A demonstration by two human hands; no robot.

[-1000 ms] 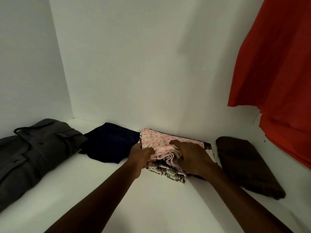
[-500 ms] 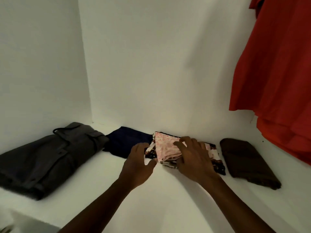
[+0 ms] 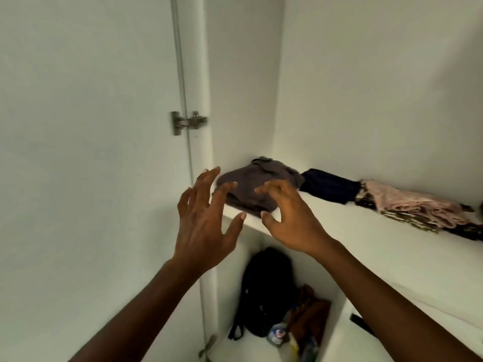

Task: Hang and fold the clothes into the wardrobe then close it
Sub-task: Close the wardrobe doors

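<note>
— Where did the grey garment lie from the hands when you looked?

— Straight ahead and a little up. It sat folded at the left end of the shelf, close to the front edge, and I judged its long axis to run back toward the corner. My left hand was just left of it and my right hand in front of its near end. The right looked nearer; its fingers overlapped the cloth, though I couldn't tell whether they touched.

— Were they gripping anything?

— No. Both hands were spread and empty, fingers splayed.

— And the rest?

— Along the shelf to the right lay a navy piece, then a pink patterned stack, cut off at the frame's edge. Below, a black bag and some clutter I couldn't make out. The door stood open on its hinge; no hanging rail was in view.
</note>
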